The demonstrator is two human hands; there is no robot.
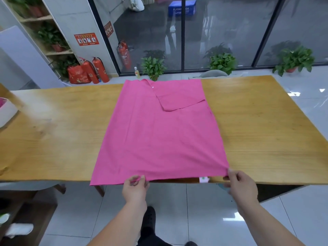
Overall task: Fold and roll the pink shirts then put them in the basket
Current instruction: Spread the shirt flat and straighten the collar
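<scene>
A pink shirt (pixel 156 132) lies flat across the middle of the wooden table (pixel 257 125), collar at the far edge, one sleeve folded in over its upper right. Its hem hangs slightly over the near table edge, with a small white label showing beneath. My left hand (pixel 135 188) pinches the hem near its middle. My right hand (pixel 242 185) pinches the hem's right corner. A white basket (pixel 7 112) with something pink inside stands at the table's far left edge, partly cut off.
Beyond the table stand potted plants (pixel 153 67), red fire extinguishers (pixel 100 69) and a glass wall. A chair back (pixel 213 73) shows behind the far edge. Dark wooden furniture (pixel 26 219) sits at the lower left on the tiled floor.
</scene>
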